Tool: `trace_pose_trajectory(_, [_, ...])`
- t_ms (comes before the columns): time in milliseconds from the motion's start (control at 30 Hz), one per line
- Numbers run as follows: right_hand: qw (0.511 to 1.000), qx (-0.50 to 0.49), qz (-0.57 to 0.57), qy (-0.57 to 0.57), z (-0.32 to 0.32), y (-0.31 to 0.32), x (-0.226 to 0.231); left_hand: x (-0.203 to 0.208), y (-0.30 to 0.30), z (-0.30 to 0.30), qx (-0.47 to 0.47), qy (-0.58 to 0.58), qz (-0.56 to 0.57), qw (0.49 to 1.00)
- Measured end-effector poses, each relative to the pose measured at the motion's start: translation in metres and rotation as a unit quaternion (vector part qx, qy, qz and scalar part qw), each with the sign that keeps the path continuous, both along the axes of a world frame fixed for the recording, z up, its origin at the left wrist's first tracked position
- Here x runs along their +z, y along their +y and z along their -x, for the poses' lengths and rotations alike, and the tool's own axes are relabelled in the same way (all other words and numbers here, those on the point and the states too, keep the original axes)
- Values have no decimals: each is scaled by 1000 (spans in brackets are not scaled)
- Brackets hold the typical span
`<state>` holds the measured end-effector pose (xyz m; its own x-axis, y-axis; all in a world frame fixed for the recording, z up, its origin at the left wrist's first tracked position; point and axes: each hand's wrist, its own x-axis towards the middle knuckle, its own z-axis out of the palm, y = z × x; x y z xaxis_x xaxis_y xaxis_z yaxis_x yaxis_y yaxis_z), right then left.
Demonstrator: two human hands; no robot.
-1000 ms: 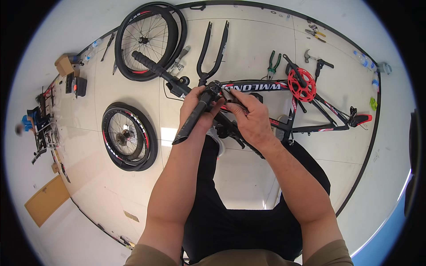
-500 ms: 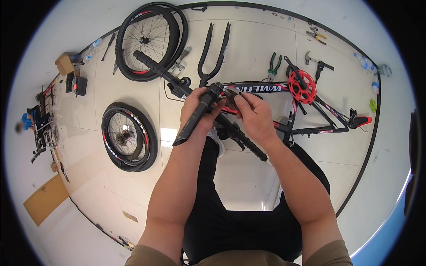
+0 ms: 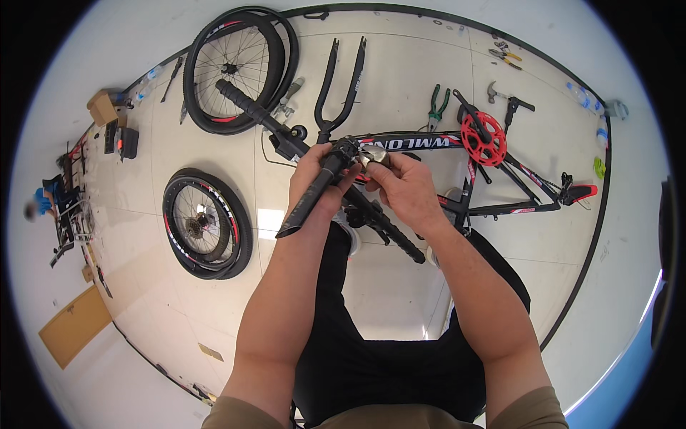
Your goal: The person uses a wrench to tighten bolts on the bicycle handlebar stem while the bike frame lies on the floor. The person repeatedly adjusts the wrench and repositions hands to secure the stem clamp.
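Across my hands runs a black handlebar (image 3: 373,213) with a dark grip at each end. Joined to its middle is a black stem (image 3: 309,204), whose slant-cut tube points down toward my left forearm. My left hand (image 3: 309,174) is closed around the stem where it meets the bar. At the stem's clamp end, my right hand (image 3: 404,187) pinches a shiny silver metal piece (image 3: 374,153) between thumb and fingers. The kind of piece cannot be made out, nor whether it is fixed to the stem. Just beyond lies the black-and-red bicycle frame (image 3: 429,141).
A black fork (image 3: 350,100) lies ahead on the floor. Wheels with tyres (image 3: 230,107) lie at far left, and another wheel (image 3: 246,236) is nearer. Green-handled pliers (image 3: 438,111), a hammer (image 3: 500,91) and yellow-handled pliers (image 3: 509,58) lie far right. A person (image 3: 48,201) is at the left edge.
My right hand has turned slightly and drawn in to the stem. The piece in its fingers, dark before, now shows bright silver. My left hand keeps its hold.
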<state>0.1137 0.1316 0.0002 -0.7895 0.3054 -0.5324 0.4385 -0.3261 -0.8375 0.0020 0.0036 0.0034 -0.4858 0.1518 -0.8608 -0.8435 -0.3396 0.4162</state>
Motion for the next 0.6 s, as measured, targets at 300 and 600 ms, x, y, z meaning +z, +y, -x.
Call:
trace_pose_trajectory(300, [1000, 9, 6, -6, -1, 2, -6, 4, 2, -1, -1, 3, 7, 1000])
trace_pose_trajectory(600, [995, 29, -78, 50, -4, 0, -9, 2, 0, 2, 13, -6, 15, 1000])
